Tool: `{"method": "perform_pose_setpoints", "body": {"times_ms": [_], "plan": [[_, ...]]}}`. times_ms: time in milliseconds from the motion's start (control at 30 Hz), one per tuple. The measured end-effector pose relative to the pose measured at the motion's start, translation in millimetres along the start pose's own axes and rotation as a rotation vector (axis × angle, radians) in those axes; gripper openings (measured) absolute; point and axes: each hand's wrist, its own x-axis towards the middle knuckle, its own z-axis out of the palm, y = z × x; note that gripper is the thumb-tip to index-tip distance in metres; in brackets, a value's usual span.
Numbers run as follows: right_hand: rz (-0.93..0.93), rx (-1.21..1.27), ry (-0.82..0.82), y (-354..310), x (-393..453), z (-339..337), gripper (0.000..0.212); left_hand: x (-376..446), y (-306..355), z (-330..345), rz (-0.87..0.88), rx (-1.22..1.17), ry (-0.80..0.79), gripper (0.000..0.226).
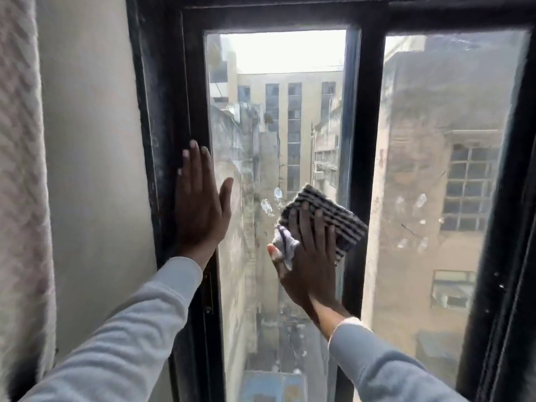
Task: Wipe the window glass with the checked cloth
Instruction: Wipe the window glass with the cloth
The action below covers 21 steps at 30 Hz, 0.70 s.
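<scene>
**Sleeves in front, cloth pressed to the left pane – wiping under way**

Grey sleeves (121, 338) sit closest to the lens, both arms reaching up and forward to the window. Left hand (200, 204) lies flat and open, fingers straight and together, holding nothing – palm on the dark window frame (171, 111) at the pane's left edge, thumb spread over the glass. Judged as a brace: it steadies the body while the other arm pushes.

Right hand (307, 250) presses the checked cloth (327, 219) against the window glass (278, 126) of the left pane, at mid-height near its right side, close to the centre bar (368, 140). Fingers are spread over the folded pad rather than clenched; the thumb pins a loose pale corner at the lower left. Folding gives a flat working face, and the wide finger spread probably puts even pressure on it.

White spots (269, 203) sit on the glass just left of the cloth, and hazy streaks run down the pane's left part, so plenty seems left to wipe. Right pane (452, 169) also shows spots and a dull film, looks untouched. Curtain (20, 169) hangs at far left, well apart from the hands. Buildings and an alley show through the glass.

Likely next: sweep left over the spots – the loose corner could slip out.
</scene>
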Motion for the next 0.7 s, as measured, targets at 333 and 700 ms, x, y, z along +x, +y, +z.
{"method": "perform_pose_setpoints", "body": {"times_ms": [333, 700], "plan": [[-0.024, -0.171, 0.284, -4, 65, 12, 0.067, -1, -7, 6, 0.003, -0.152, 0.01, 0.069], [0.002, -0.148, 0.198, -1, 15, 24, 0.079, -1, -9, 3, 0.024, -0.154, -0.02, 0.073]]}}
